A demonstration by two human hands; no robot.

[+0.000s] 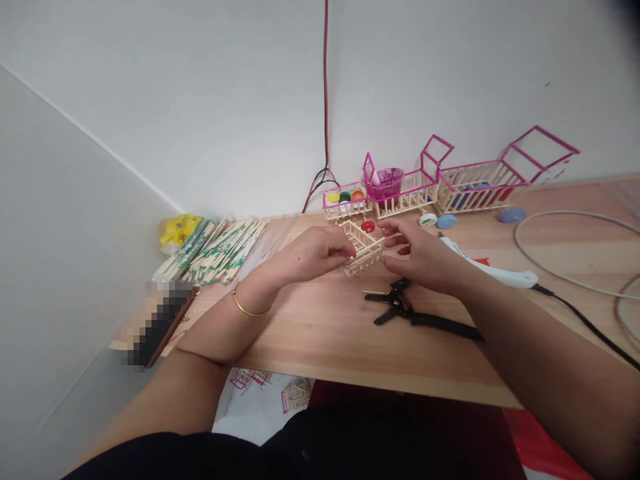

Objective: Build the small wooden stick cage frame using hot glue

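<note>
My left hand (314,253) and my right hand (417,257) together hold a small ladder-like frame of pale wooden sticks (363,248) just above the wooden table (320,333). The left fingers pinch its left end. The right fingers curl round its right side. A gold bangle sits on my left wrist. Black pliers (400,308) lie on the table just in front of my right hand.
Pink-and-wood stick cages (450,183) holding bottle caps and a pink cup stand along the wall. A pile of wrapped chopsticks (220,250) lies at the left. A white glue gun (505,272) with a black cord lies at the right, near a grey cable.
</note>
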